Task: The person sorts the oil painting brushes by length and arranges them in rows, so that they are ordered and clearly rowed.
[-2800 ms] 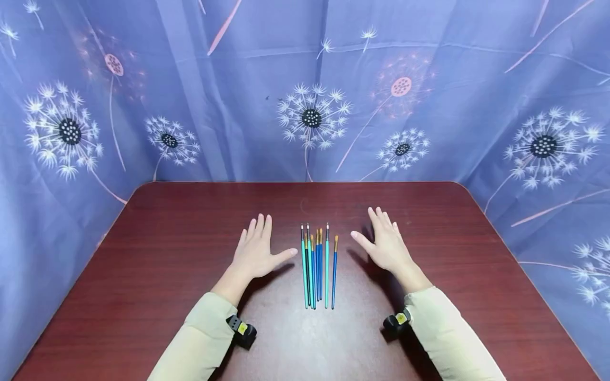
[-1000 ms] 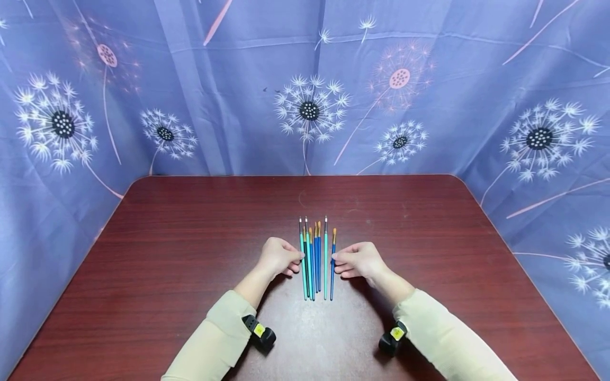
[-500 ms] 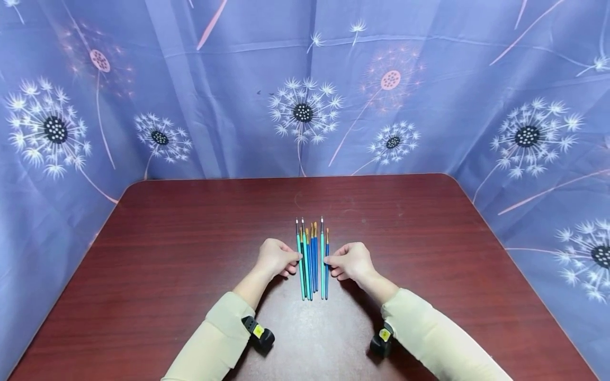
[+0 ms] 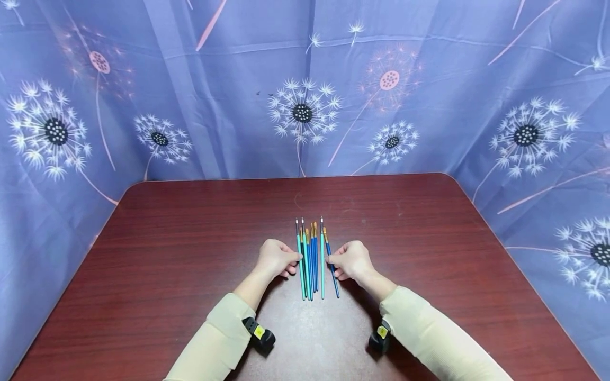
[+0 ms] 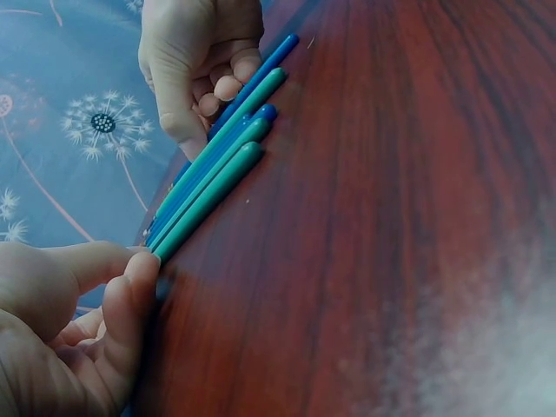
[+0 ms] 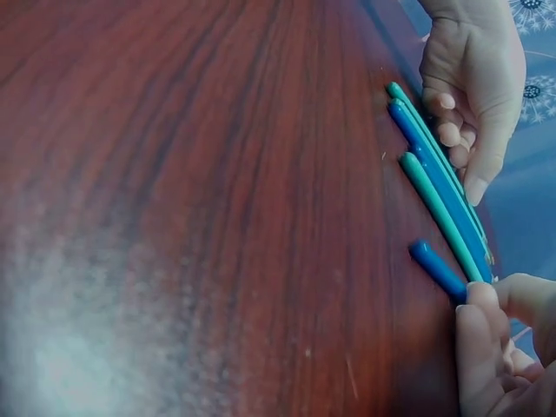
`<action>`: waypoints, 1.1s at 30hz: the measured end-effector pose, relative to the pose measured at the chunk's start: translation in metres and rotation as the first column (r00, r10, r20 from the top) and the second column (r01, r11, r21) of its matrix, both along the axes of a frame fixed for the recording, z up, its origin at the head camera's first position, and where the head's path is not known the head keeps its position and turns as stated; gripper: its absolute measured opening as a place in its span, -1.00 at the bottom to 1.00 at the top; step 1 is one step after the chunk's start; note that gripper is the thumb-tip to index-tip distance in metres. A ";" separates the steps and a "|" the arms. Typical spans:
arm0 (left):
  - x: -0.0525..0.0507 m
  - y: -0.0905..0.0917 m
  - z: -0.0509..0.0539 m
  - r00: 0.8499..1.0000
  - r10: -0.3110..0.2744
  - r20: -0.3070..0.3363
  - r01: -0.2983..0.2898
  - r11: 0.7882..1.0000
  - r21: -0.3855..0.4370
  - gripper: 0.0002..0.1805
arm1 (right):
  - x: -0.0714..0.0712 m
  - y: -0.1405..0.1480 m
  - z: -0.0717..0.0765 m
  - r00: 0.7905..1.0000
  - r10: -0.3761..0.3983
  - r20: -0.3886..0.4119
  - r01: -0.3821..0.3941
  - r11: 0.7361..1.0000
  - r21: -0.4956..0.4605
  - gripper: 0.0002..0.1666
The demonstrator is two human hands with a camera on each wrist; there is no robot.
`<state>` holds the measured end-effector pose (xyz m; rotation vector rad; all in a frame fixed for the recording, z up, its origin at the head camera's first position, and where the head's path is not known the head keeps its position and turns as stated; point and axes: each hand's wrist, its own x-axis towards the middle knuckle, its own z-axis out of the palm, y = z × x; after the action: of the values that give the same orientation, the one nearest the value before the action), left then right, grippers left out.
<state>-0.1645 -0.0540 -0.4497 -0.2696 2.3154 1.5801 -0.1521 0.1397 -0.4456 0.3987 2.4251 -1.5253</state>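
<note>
Several thin paintbrushes lie side by side near the middle of the table, bristles pointing away. My left hand [image 4: 276,258] is at the left edge of the row, thumb and fingertips pinching the outermost teal paintbrush [image 4: 303,288]. On the opposite side, my right hand [image 4: 351,261] pinches a blue paintbrush [image 4: 336,288], which slants with its handle end out to the right. A teal paintbrush [image 4: 322,280] lies just left of that one. Between it and the left hand are blue paintbrushes [image 4: 315,264] and more teal ones. In the right wrist view the blue handle [image 6: 439,269] reaches my fingertips.
The dark red wooden table [image 4: 190,222] carries the brushes. A blue curtain [image 4: 229,106] with dandelion prints hangs behind the table and along both sides. A small black camera sits on each wrist, over pale sleeves [image 4: 214,333].
Both hands, spread wide at first, have come in to the row's two edges. The right hand has shifted the blue paintbrush left, and its handle end has swung outward. The left hand stays put lately.
</note>
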 end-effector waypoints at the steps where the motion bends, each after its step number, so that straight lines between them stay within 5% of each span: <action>1: 0.000 0.000 0.000 1.000 0.003 0.001 -0.003 1.000 -0.001 -0.85 | 0.000 0.000 0.001 1.000 0.000 -0.004 0.000 1.000 0.005 -0.85; 9: -0.001 -0.003 0.001 1.000 0.017 -0.007 -0.017 1.000 -0.004 -0.84 | -0.004 -0.002 0.000 0.999 0.010 -0.033 -0.008 0.998 0.065 -0.88; 33: -0.001 -0.001 -0.002 1.000 -0.009 0.000 0.009 1.000 -0.003 -0.83 | -0.003 0.010 0.004 0.999 0.017 -0.046 -0.022 0.994 -0.104 -0.80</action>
<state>-0.1659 -0.0547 -0.4513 -0.2595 2.3163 1.5727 -0.1554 0.1498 -0.4417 0.3219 2.3629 -1.6609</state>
